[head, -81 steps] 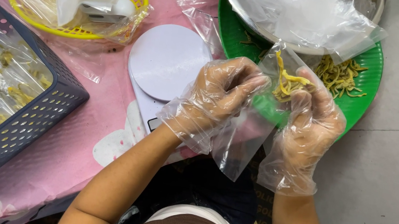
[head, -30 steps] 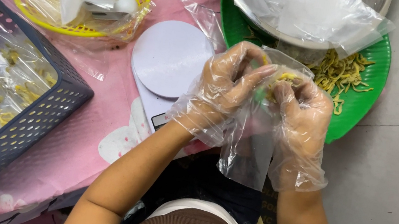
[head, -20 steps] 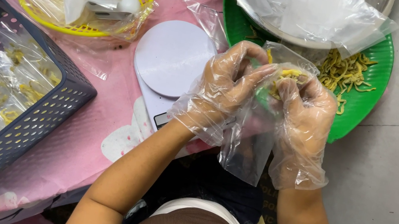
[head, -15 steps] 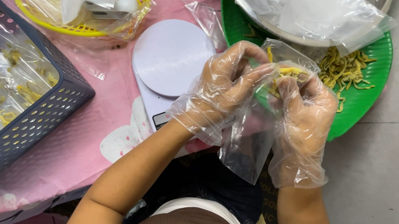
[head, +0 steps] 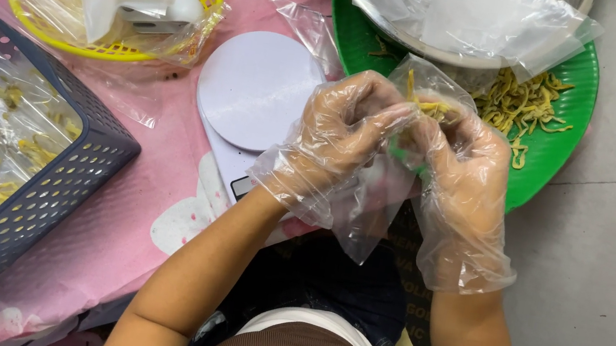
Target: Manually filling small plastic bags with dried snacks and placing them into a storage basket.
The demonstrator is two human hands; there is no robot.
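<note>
Both hands are up in the middle of the frame, in loose clear gloves. The left hand [head: 347, 134] and right hand [head: 461, 168] both have their fingers pinched shut on the mouth of a small clear bag [head: 382, 201], which hangs between them just over the near edge of the green tray [head: 577, 84]. A bit of yellow shredded stuff [head: 434, 106] sits at the top of the bag. I'd guess it weighs almost nothing: thin film, floppy and slick, doubly so against gloves, so the top rim looks like the only sensible place to grip. More loose shreds [head: 521, 104] lie on the tray at upper right. The white round scale [head: 259, 91] sits on the pink bench [head: 131, 194], with a grey basket [head: 31, 203] of filled bags at left.
</note>
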